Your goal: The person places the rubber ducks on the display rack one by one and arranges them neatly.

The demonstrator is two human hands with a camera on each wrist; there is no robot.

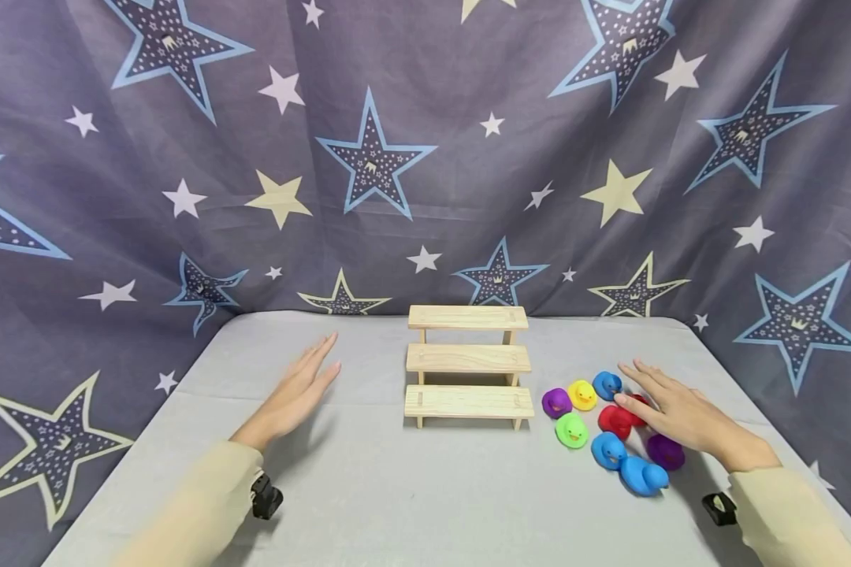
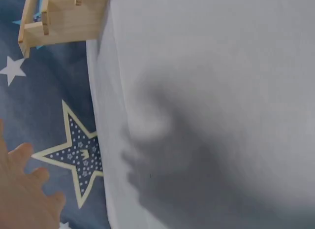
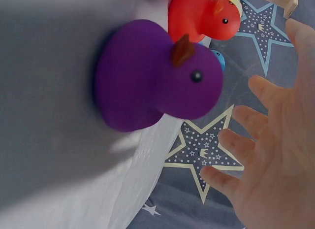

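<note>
My left hand (image 1: 294, 398) hovers over the left part of the table with fingers extended and nothing in it; its shadow falls on the cloth in the left wrist view. On the other side, my right hand (image 1: 688, 413) is spread above a group of rubber ducks, overlapping a red duck (image 1: 615, 422) and a purple duck (image 1: 666, 452) at its edge. The purple duck (image 3: 147, 76) looms large in the right wrist view, apart from the fingers. Around them sit a yellow duck (image 1: 582, 395), a green duck (image 1: 571, 431) and several blue ducks (image 1: 644, 476).
A three-step wooden stand (image 1: 469, 402) is at the back middle of the table, between the hands. The table wears a pale grey cloth (image 1: 397, 496). Behind and beside it hangs a dark star-patterned curtain (image 1: 425, 71).
</note>
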